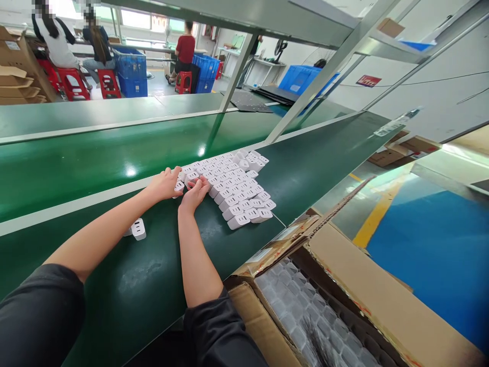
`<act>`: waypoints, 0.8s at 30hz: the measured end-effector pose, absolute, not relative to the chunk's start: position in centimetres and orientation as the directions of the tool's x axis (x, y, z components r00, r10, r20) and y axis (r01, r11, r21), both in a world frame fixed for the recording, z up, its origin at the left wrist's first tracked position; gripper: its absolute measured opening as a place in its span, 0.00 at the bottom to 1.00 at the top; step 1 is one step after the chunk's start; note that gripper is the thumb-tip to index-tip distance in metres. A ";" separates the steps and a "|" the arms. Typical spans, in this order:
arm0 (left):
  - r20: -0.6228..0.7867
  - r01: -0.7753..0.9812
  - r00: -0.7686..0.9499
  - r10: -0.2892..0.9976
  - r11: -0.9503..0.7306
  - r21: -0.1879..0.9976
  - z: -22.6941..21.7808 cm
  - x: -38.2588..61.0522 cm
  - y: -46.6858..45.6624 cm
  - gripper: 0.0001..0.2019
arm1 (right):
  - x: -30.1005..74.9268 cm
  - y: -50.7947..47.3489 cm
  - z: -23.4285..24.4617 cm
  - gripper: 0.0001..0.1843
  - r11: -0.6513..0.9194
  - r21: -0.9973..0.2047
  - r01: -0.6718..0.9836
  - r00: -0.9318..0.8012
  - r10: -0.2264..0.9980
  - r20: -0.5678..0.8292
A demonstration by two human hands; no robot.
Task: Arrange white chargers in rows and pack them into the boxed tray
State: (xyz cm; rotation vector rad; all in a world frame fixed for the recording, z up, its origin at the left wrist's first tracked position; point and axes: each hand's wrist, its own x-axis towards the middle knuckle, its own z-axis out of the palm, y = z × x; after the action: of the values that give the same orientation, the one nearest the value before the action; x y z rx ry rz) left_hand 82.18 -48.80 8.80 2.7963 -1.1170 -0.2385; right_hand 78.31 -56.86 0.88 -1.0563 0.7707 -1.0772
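A block of several small white chargers [237, 186] lies in tight rows on the green conveyor belt [95, 158]. My left hand [166, 182] rests at the block's left edge, fingers curled around a white charger [179, 186]. My right hand [195, 193] sits just beside it, fingers bent over another charger [191, 177] at the same corner. One lone white charger [138, 229] stands apart on the belt under my left forearm.
An open cardboard box [344, 285] with a clear plastic tray inside stands at the lower right. A slanted metal post [237, 71] and shelf rise over the belt. People sit on red stools [72, 81] by blue crates [132, 71] at the back.
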 end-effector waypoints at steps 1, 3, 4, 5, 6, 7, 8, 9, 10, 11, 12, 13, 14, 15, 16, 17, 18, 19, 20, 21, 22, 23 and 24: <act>-0.094 -0.669 0.719 -0.689 -0.722 0.174 8.7 82.3 -48.9 0.37 | 78.3 -56.8 0.9 0.12 0.110 -0.943 0.314 0.313 -0.950 -0.006; -0.079 -0.664 0.726 -0.683 -0.726 0.180 8.7 82.7 -49.3 0.35 | 78.4 -56.7 1.0 0.13 0.110 -0.942 0.318 0.311 -0.950 -0.006; -0.072 -0.662 0.729 -0.681 -0.727 0.183 8.7 82.9 -49.5 0.35 | 78.4 -56.7 1.0 0.13 0.110 -0.941 0.320 0.310 -0.951 -0.005; -0.066 -0.660 0.731 -0.679 -0.728 0.185 8.7 83.1 -49.7 0.34 | 78.4 -56.7 1.0 0.13 0.109 -0.941 0.320 0.309 -0.951 -0.005; -0.061 -0.659 0.733 -0.678 -0.729 0.186 8.6 83.2 -49.9 0.35 | 78.4 -56.6 1.0 0.13 0.108 -0.941 0.320 0.308 -0.951 -0.004; -0.055 -0.658 0.734 -0.676 -0.730 0.186 8.6 83.2 -50.2 0.35 | 78.4 -56.6 1.1 0.13 0.106 -0.942 0.318 0.306 -0.952 -0.004; -0.049 -0.658 0.735 -0.676 -0.730 0.186 8.5 83.2 -50.4 0.35 | 78.4 -56.6 1.1 0.13 0.104 -0.944 0.315 0.303 -0.953 -0.004; -0.042 -0.659 0.736 -0.676 -0.729 0.185 8.4 83.1 -50.6 0.35 | 78.3 -56.6 1.1 0.13 0.100 -0.946 0.309 0.297 -0.955 -0.004; -0.036 -0.659 0.737 -0.675 -0.729 0.183 8.4 83.0 -50.9 0.36 | 78.3 -56.7 1.2 0.13 0.094 -0.949 0.302 0.287 -0.958 -0.003; -0.033 -0.659 0.738 -0.674 -0.730 0.183 8.4 82.8 -51.0 0.37 | 78.2 -56.8 1.2 0.13 0.087 -0.952 0.292 0.274 -0.962 -0.004; -0.035 -0.656 0.740 -0.671 -0.733 0.182 8.5 82.7 -51.0 0.39 | 78.1 -56.9 1.3 0.13 0.080 -0.956 0.281 0.260 -0.966 -0.005; -0.042 -0.651 0.743 -0.667 -0.736 0.184 8.7 82.5 -50.9 0.40 | 78.1 -57.0 1.3 0.12 0.075 -0.961 0.268 0.248 -0.969 -0.007; -0.052 -0.646 0.746 -0.664 -0.740 0.186 9.1 82.3 -50.7 0.42 | 78.0 -57.1 1.3 0.12 0.072 -0.964 0.255 0.239 -0.971 -0.009; -0.063 -0.643 0.746 -0.663 -0.742 0.191 9.6 82.1 -50.1 0.44 | 78.0 -57.2 1.3 0.12 0.070 -0.968 0.242 0.235 -0.972 -0.012; -0.074 -0.643 0.744 -0.665 -0.741 0.195 10.3 81.9 -49.4 0.43 | 78.0 -57.3 1.3 0.12 0.070 -0.970 0.231 0.235 -0.972 -0.014; -0.085 -0.645 0.739 -0.668 -0.738 0.198 10.9 81.7 -48.4 0.42 | 78.0 -57.3 1.3 0.12 0.070 -0.972 0.222 0.239 -0.971 -0.016; -0.097 -0.648 0.733 -0.673 -0.735 0.197 11.7 81.5 -47.2 0.40 | 78.0 -57.3 1.2 0.12 0.071 -0.974 0.215 0.245 -0.969 -0.017; -0.118 -0.652 0.727 -0.676 -0.734 0.192 12.3 81.2 -45.7 0.38 | 78.0 -57.3 1.2 0.12 0.074 -0.975 0.210 0.252 -0.968 -0.019; -0.149 -0.653 0.721 -0.677 -0.736 0.179 12.9 80.9 -44.1 0.36 | 78.0 -57.2 1.2 0.12 0.074 -0.976 0.206 0.260 -0.966 -0.018; -0.191 -0.654 0.714 -0.674 -0.739 0.163 13.4 80.5 -42.4 0.36 | 78.0 -57.2 1.1 0.12 0.072 -0.976 0.204 0.267 -0.964 -0.015; -0.242 -0.651 0.706 -0.665 -0.745 0.147 13.7 80.0 -40.7 0.37 | 77.9 -57.1 1.1 0.12 0.066 -0.977 0.204 0.273 -0.962 -0.008; -0.297 -0.647 0.697 -0.653 -0.751 0.133 13.9 79.5 -39.0 0.38 | 77.9 -57.1 1.0 0.12 0.059 -0.977 0.205 0.276 -0.961 0.000; -0.349 -0.639 0.690 -0.634 -0.760 0.119 13.8 78.8 -37.4 0.41 | 77.9 -57.1 1.0 0.12 0.051 -0.977 0.209 0.277 -0.961 0.010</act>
State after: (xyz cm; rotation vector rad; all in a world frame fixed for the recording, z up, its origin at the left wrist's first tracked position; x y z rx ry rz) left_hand 78.85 -37.42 13.83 2.8984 -1.0916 -0.5924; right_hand 77.94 -57.07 0.97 -1.1561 0.8590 -1.0824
